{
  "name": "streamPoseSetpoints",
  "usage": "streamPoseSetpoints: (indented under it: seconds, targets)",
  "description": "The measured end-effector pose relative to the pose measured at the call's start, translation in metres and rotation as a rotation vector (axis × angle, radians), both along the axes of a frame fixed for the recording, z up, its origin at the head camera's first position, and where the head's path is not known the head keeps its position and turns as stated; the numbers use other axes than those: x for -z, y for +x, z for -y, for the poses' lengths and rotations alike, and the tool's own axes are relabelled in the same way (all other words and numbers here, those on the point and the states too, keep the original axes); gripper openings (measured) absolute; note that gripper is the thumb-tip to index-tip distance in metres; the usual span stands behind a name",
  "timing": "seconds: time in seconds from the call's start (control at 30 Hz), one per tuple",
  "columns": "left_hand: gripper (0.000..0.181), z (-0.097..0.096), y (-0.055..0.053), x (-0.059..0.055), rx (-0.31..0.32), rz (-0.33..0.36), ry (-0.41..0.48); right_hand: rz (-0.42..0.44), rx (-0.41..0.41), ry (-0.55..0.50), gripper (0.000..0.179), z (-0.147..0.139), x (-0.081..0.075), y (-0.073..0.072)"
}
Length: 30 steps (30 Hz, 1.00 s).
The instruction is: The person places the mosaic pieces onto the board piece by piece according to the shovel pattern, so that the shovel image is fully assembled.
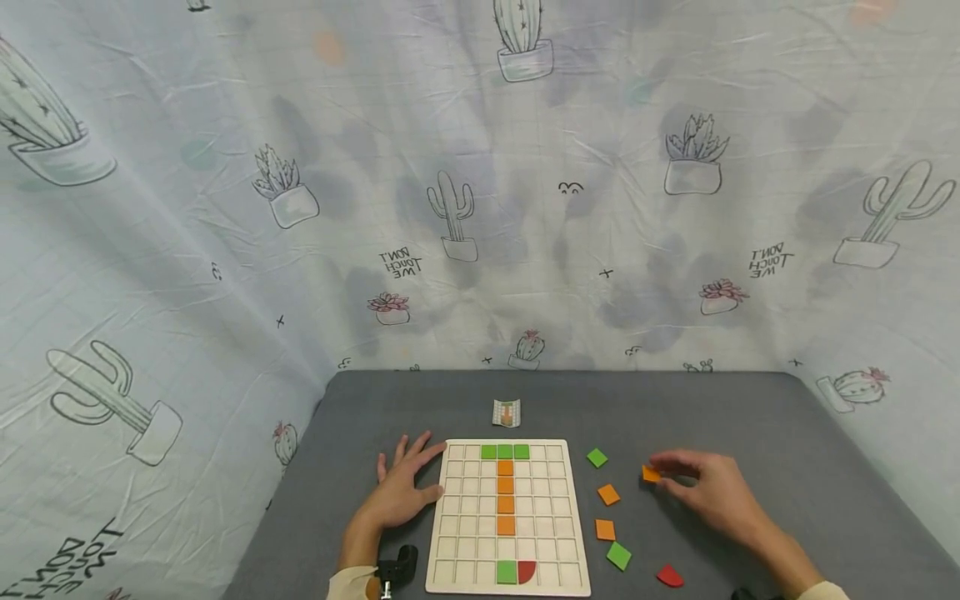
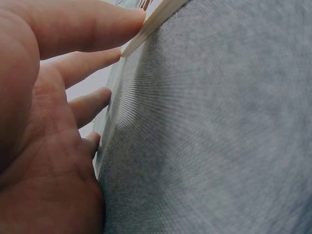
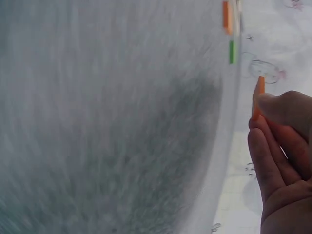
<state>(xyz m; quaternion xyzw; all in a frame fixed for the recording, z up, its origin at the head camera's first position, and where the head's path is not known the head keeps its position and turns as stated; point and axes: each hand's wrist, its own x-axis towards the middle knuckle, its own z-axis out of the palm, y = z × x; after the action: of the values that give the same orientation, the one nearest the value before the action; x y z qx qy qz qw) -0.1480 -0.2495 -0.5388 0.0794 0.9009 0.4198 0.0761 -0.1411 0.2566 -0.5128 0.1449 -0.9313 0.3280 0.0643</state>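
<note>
A pale wooden grid board lies on the grey table. In its cells sit green square tiles along the top row, a column of orange square tiles below them, and at the bottom a green tile beside a red quarter-round tile. My left hand is spread at the board's left edge, thumb and index fingertip against it, as the left wrist view also shows. To the right of the board, my right hand pinches an orange square tile between thumb and fingers.
Right of the board lie loose green tiles, orange tiles and a red quarter-round tile. A small pattern card is behind the board. A cactus-print curtain surrounds the table.
</note>
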Motion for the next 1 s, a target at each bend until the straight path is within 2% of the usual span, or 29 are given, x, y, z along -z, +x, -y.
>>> streamPoseSetpoints:
  seconds: [0.3,0.57,0.77,1.0]
  targets:
    - [0.071,0.0,0.001,-0.001,-0.006,0.001,0.0,-0.003,0.046,-0.001,0.032,0.018,-0.015,0.026]
    - [0.071,0.001,0.001,-0.002,0.008,0.005,0.019,-0.058,0.06,-0.051,0.034,0.036,-0.021,0.046]
    - [0.071,0.001,0.001,0.001,0.008,0.004,0.007,-0.143,0.047,-0.118,0.037,0.054,-0.023,0.056]
    - [0.071,0.002,0.001,-0.002,0.01,0.005,0.007,-0.064,0.045,-0.152,0.036,0.075,-0.025,0.06]
